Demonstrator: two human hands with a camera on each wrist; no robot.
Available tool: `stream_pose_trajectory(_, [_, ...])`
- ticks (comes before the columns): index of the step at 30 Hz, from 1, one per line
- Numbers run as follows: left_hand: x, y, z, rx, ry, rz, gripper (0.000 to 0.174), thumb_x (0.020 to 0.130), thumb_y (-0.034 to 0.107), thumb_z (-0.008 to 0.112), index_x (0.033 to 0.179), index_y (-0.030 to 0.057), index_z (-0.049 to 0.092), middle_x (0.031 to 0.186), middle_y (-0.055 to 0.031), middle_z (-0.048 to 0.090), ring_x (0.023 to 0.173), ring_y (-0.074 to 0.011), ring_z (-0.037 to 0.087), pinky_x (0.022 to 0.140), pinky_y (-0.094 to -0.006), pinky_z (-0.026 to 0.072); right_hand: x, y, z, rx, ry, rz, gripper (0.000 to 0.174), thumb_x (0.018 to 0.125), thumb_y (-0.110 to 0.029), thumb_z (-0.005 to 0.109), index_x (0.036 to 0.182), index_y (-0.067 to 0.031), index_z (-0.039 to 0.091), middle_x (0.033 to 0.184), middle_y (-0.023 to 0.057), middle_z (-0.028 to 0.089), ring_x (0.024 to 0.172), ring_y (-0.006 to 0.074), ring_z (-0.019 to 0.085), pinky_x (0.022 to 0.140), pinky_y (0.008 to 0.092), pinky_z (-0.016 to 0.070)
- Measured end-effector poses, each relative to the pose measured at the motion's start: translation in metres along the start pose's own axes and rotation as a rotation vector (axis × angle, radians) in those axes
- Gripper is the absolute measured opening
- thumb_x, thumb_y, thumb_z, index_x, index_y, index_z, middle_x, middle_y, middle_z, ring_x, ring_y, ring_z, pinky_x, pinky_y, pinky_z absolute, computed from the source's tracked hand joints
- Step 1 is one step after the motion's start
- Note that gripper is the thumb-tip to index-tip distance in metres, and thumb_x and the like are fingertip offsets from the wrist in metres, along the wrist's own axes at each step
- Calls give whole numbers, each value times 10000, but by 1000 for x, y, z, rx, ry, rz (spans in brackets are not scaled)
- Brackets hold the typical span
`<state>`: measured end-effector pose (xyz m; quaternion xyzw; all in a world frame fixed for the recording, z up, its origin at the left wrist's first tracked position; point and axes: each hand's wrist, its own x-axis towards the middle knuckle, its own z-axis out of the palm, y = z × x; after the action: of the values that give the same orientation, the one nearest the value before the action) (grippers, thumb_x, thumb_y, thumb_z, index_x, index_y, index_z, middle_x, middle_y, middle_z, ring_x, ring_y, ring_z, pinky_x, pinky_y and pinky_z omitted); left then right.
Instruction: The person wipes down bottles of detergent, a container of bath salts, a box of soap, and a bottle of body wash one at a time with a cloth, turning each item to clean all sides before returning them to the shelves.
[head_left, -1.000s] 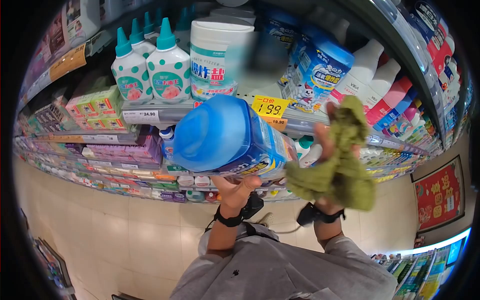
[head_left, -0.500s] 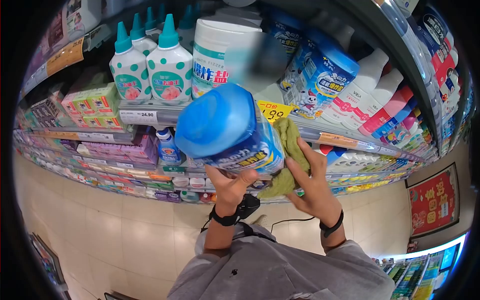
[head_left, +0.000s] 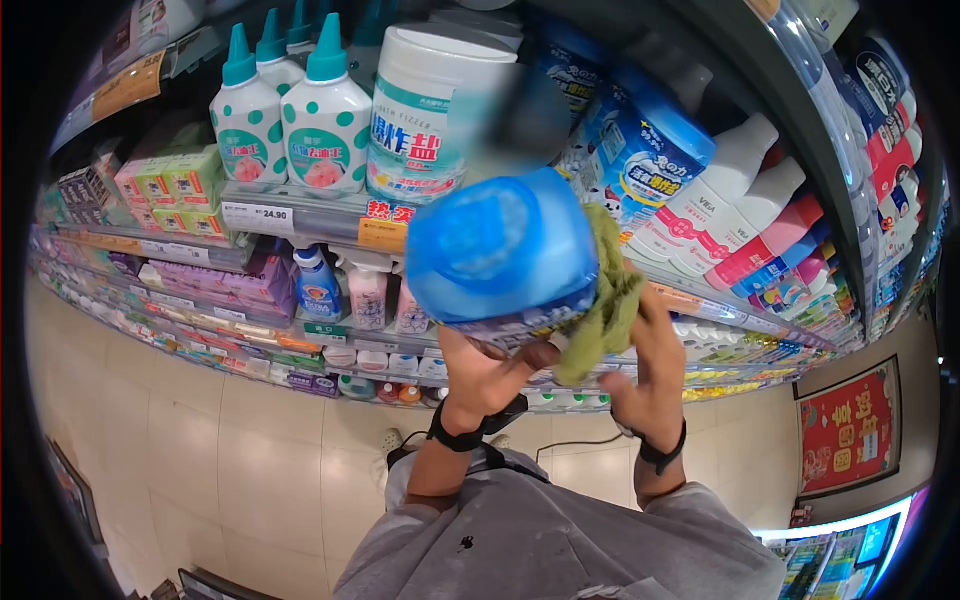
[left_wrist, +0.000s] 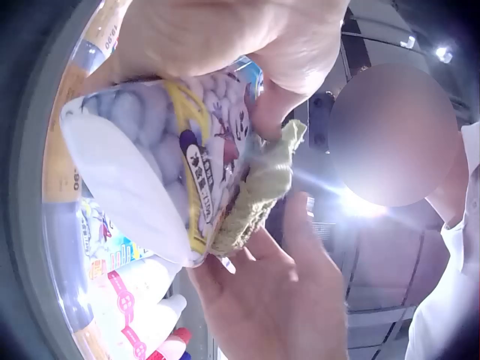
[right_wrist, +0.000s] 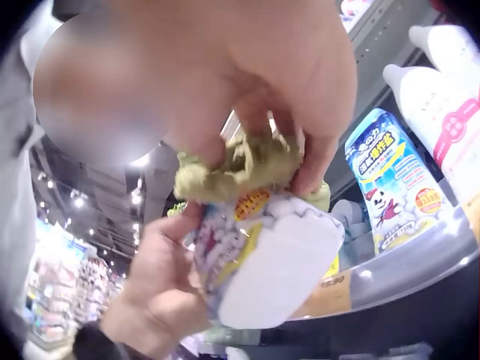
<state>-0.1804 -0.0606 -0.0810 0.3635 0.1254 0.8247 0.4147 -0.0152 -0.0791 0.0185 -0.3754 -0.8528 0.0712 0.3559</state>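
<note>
A blue-lidded tub of cleaning powder (head_left: 500, 245) is tilted, its lid toward the head camera. My left hand (head_left: 480, 385) grips it from below, thumb along the near side. My right hand (head_left: 655, 365) holds a green cloth (head_left: 605, 315) against the tub's right side, its thumb apart from the tub. In the right wrist view the fingers (right_wrist: 311, 165) bend over the bunched cloth (right_wrist: 240, 169) at the tub's edge. The tub's white base (left_wrist: 124, 191) shows in the left wrist view, with the cloth between tub and right hand.
Matching blue tubs (head_left: 650, 145) stand on the shelf behind, right of a white tub (head_left: 425, 110) and teal-capped bottles (head_left: 325, 120). White bottles (head_left: 715, 200) lean farther right. The shelf edge with price tags (head_left: 258, 217) runs close behind the held tub. Lower shelves hold boxes and bottles.
The right hand has brought the cloth from apart on the right to the tub's side, then farther up along it. The left hand has moved the tub right and turned its lid.
</note>
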Motion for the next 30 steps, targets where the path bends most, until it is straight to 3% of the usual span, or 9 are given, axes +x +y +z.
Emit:
stream_pose_trajectory(3, [1,3,3,-145,160,-85,598,701,120,894,1159,-61,554,1109,-142,652,993,-218,645,884,-349,513,-14,2,13,-41,24,-113,509,693,-15,783,1176,-5,624,1432,278,477,1226,402,567,998,437,466])
stream_pose_trajectory(8, [7,5,-25,105,-234,-3,788,735,138,888,1323,-62,403,1277,-156,571,1127,-242,607,963,-367,516,-8,30,10,-75,153,-64,440,596,-11,827,1015,-18,694,1118,214,665,944,339,674,789,371,548])
stream_pose_trajectory(12, [5,12,-13,-71,-142,-191,841,711,195,911,1332,-63,406,1229,-147,601,1070,-231,631,943,-364,525,-23,18,19,-97,227,-141,382,618,-63,856,956,-9,687,1019,176,654,848,285,645,696,351,512])
stream_pose_trajectory(15, [0,14,-22,226,-250,-228,865,705,200,915,1349,-61,399,1232,-147,603,1116,-227,609,966,-362,504,-20,10,20,50,305,-164,367,631,-100,878,934,-15,688,978,150,623,796,256,603,667,341,484])
stream_pose_trajectory(17, [1,17,-14,138,-205,-237,956,678,259,934,1381,-53,367,1220,-135,613,1117,-222,607,966,-366,488,-17,24,19,259,267,-28,500,632,-103,883,1075,-19,667,1020,124,588,892,231,566,760,341,459])
stream_pose_trajectory(20, [14,16,-25,619,-492,140,1033,656,326,941,1412,-38,339,1227,-122,593,1150,-224,587,983,-368,470,-30,26,25,635,275,307,666,636,-84,865,1234,8,586,1158,115,544,1026,237,526,949,350,414])
stream_pose_trajectory(24, [-2,6,-14,319,-346,-250,1083,650,349,941,1440,-28,304,1292,-133,529,1206,-234,548,1004,-365,455,-27,41,-1,388,-27,212,539,641,-44,833,1138,33,639,1155,148,542,1051,252,549,968,352,419])
stream_pose_trajectory(26, [0,4,-2,278,-354,-296,1092,653,343,940,1446,-27,288,1327,-143,496,1220,-239,534,1013,-368,449,-32,39,-16,115,52,69,502,639,-19,819,1111,31,656,1130,153,563,1017,253,566,935,354,445])
stream_pose_trajectory(30, [-1,5,21,290,-373,-217,1078,671,319,933,1447,-30,272,1364,-160,459,1229,-237,516,1019,-375,446,-31,34,-17,190,369,108,520,694,-17,791,1187,22,630,1178,120,626,1020,194,611,902,342,489])
